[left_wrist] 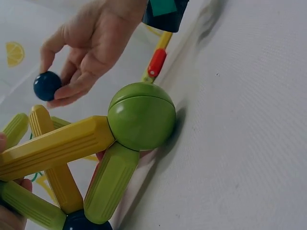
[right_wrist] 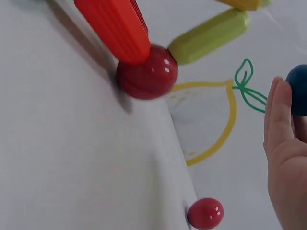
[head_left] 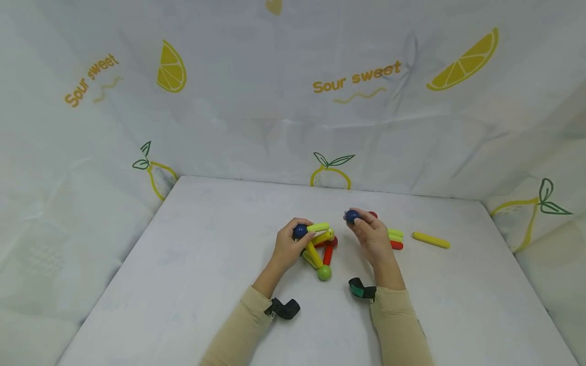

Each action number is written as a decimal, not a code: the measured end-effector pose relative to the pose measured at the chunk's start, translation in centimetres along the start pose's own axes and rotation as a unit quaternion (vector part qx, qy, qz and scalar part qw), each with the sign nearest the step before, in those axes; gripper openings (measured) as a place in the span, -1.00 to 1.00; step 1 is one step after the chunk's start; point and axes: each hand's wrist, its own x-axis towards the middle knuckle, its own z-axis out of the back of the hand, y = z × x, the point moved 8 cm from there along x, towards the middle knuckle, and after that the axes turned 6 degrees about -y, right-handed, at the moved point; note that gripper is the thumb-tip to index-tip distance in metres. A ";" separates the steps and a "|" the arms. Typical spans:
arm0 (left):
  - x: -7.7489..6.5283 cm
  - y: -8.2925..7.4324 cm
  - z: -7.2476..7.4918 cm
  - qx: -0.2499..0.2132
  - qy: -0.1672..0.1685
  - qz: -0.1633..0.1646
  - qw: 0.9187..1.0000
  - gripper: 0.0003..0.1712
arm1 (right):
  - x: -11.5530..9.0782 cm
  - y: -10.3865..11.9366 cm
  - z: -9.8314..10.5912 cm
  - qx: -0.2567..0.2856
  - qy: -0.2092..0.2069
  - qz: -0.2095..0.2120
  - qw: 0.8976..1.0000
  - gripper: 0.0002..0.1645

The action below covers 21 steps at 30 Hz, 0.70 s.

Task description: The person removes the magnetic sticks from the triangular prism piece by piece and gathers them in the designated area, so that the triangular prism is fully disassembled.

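Observation:
A frame of magnetic building sticks and balls stands on the table, with yellow sticks [head_left: 314, 254], red sticks [head_left: 327, 253], a green ball [head_left: 324, 273] and a red ball at its corners. My left hand [head_left: 286, 248] grips its upper left part around a dark blue ball [head_left: 300, 231], from which a light green stick [head_left: 318, 226] points right. To the right, my right hand [head_left: 373, 239] pinches another dark blue ball [left_wrist: 47, 86] at its fingertips, apart from the frame. The right wrist view shows the frame's red ball [right_wrist: 147, 73] joined to a red stick [right_wrist: 115, 31].
Behind the right hand lie light green sticks [head_left: 396, 234], a red stick [head_left: 396, 245] and a loose red ball [right_wrist: 206, 213]. A yellow stick [head_left: 431, 240] lies farther right on the white table [head_left: 192, 284]. A lemon-print cloth [head_left: 256, 142] hangs around the back and sides.

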 end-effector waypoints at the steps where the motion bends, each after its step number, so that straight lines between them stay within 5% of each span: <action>1: 0.0 0.0 0.1 0.000 -0.003 0.001 1.000 -0.73 | 0.1 0.2 0.7 -0.013 -0.027 0.005 1.000 -0.61; 6: 0.3 0.2 0.5 0.000 -0.003 0.007 1.000 -0.72 | 0.7 0.3 2.9 -0.181 -0.107 0.021 0.977 -0.44; 10: 0.3 0.3 0.5 -0.008 0.000 0.014 1.000 -0.71 | 1.5 -0.5 3.1 -0.285 -0.105 0.025 0.953 -0.43; 21: 0.2 0.5 -0.1 -0.011 0.003 0.024 1.000 -0.70 | 3.5 -2.3 2.6 -0.397 -0.102 -0.001 0.912 -0.44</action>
